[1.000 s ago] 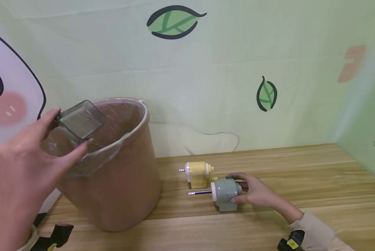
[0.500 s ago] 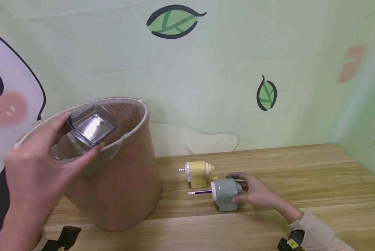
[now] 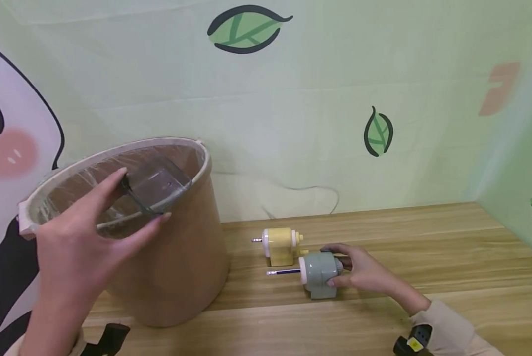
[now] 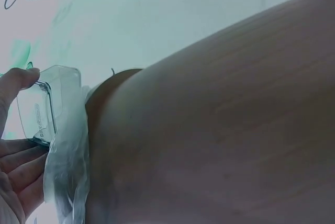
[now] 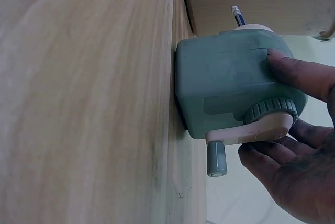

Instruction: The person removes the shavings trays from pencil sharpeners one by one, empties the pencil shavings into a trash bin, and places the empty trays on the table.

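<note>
My left hand pinches a clear, smoky plastic shavings drawer between thumb and fingers. The drawer is tilted over the mouth of a brown trash bin lined with a clear bag. On the table, my right hand grips a green hand-crank pencil sharpener from its crank side. A dark blue pencil sticks out of the sharpener's front, pointing left. In the right wrist view, the thumb presses the green body beside the pale crank arm, and the other fingers lie on the far side.
Just behind the green sharpener stands a yellow pencil sharpener with a pencil tip protruding left. A wood-grain table carries everything. Behind it hangs a pale green backdrop printed with leaves. The bin's raised rim stands beside my left wrist.
My left hand has moved right and slightly down with the drawer, further over the bin's mouth, and the drawer's tilt has changed. The right hand and green sharpener have stayed put.
</note>
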`<action>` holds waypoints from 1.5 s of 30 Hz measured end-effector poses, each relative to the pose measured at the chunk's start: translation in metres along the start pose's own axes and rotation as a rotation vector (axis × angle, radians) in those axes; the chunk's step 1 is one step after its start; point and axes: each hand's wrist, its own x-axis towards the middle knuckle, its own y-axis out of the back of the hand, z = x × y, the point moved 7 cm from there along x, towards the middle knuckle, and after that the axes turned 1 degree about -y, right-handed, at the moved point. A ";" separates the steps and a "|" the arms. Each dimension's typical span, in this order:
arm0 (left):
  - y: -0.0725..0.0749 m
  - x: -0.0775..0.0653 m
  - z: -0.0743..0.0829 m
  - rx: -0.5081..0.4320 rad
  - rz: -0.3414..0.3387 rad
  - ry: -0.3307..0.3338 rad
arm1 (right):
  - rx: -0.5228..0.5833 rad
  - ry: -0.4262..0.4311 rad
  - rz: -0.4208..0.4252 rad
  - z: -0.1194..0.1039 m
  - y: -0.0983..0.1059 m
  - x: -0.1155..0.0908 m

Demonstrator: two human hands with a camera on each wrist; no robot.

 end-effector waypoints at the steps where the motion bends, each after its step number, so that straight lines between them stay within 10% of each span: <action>1: -0.001 -0.001 0.002 -0.010 -0.008 -0.001 | -0.001 0.000 0.001 0.000 0.000 0.000; 36: -0.034 -0.039 0.038 -0.248 0.029 -0.105 | 0.011 0.000 -0.013 -0.001 0.000 -0.001; 45: -0.052 -0.052 0.042 -0.336 -0.047 -0.077 | 0.022 0.004 -0.011 -0.002 0.000 -0.001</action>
